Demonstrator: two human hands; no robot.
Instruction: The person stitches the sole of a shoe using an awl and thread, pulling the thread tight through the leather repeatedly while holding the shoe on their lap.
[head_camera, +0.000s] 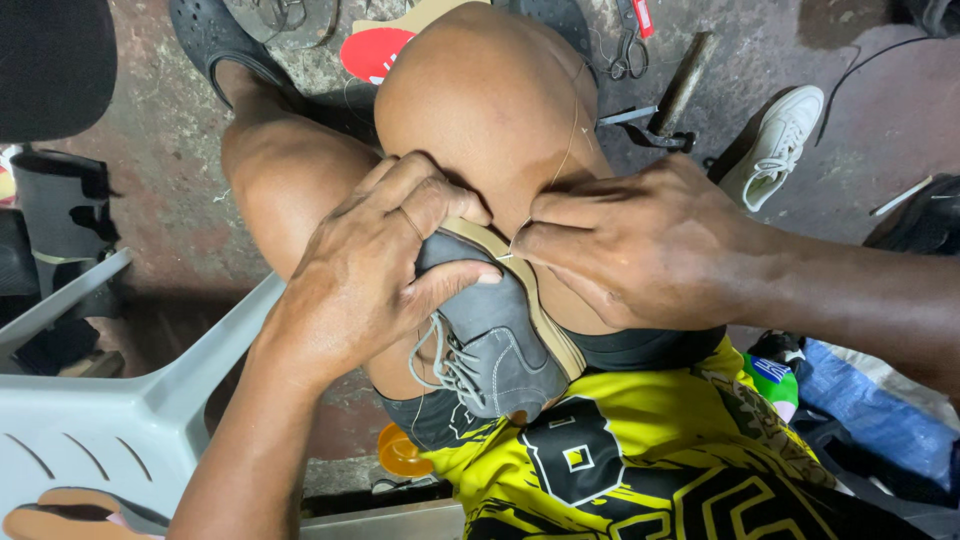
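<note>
A grey lace-up shoe (497, 345) with a tan sole rests on my lap against my raised knee (480, 100), sole edge turned up. My left hand (375, 275) is clamped over the shoe's toe end, thumb pressed on the upper. My right hand (640, 245) pinches at the sole edge where a thin thread (566, 155) runs up along the knee. Whether a needle is in those fingers is hidden.
A white sneaker (775, 145) lies on the concrete floor at the right. Scissors (630, 50) and a metal tool (665, 110) lie past the knee. A grey plastic chair (110, 420) stands at the left, a small orange lid (400, 452) below the lap.
</note>
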